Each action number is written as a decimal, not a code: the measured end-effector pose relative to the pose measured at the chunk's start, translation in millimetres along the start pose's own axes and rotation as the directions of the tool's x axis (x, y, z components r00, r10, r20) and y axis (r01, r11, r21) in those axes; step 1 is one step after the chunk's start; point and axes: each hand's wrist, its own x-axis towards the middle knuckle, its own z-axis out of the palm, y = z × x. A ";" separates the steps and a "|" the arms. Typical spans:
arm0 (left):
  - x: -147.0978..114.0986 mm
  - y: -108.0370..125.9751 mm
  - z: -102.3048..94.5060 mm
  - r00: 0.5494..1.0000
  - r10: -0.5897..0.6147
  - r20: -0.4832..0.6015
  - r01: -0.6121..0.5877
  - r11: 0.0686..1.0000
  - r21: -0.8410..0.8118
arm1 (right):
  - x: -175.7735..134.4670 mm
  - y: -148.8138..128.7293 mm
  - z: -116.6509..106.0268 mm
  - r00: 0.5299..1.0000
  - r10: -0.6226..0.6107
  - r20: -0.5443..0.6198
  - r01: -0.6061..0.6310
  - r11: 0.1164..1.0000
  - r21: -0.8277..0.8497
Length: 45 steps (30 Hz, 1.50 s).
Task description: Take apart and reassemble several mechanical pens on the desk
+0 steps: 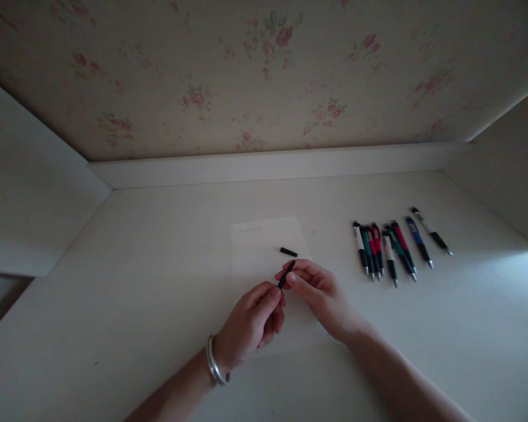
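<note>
Over a sheet of white paper [264, 240], my two hands meet on a short, slim black pen part [287, 275]. My left hand [250, 319], with a silver bangle at its wrist, pinches the lower end between thumb and fingers. The upper part is gripped by the thumb and fingertips of my right hand [319, 293]. Fingers cover some of the piece, so its full length is hidden. Just beyond my right fingertips, a second short black tube-like piece [288, 252] lies on the paper. Faint handwriting shows near the sheet's top left.
Several click pens [381, 249] in white, green and red with black grips lie grouped at the right. A blue pen [419, 241] and a white-and-black pen [431, 230] lie farther right. The white desk [158, 252] ends at a flower-patterned wall [264, 88], with side panels left and right.
</note>
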 end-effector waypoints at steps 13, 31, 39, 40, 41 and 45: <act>-1.0 4.0 0.7 0.998 0.037 -0.054 -0.036 0.999 0.027 | -1.5 -6.0 2.3 0.992 0.048 0.113 -0.042 0.998 -0.050; -1.8 6.6 3.0 1.000 0.022 -0.001 -0.022 0.999 0.028 | -3.7 -12.8 7.0 0.978 -0.057 0.201 0.109 0.961 -0.254; 0.7 0.3 0.7 0.998 0.054 -0.024 -0.053 0.997 0.051 | -1.9 -12.1 4.6 0.978 -0.070 0.197 0.125 0.951 -0.284; 1.0 0.0 0.5 0.998 0.067 -0.020 -0.065 0.997 0.051 | -1.5 -10.6 3.7 0.980 -0.071 0.186 0.123 0.951 -0.284; 1.2 -0.1 0.3 0.997 0.081 -0.011 -0.080 0.996 0.049 | -1.1 -9.1 2.7 0.982 -0.069 0.175 0.117 0.953 -0.280; 1.2 -1.4 -0.9 0.991 0.133 0.031 -0.135 0.989 0.068 | -1.0 -4.9 0.8 0.989 -0.049 0.142 0.086 0.961 -0.264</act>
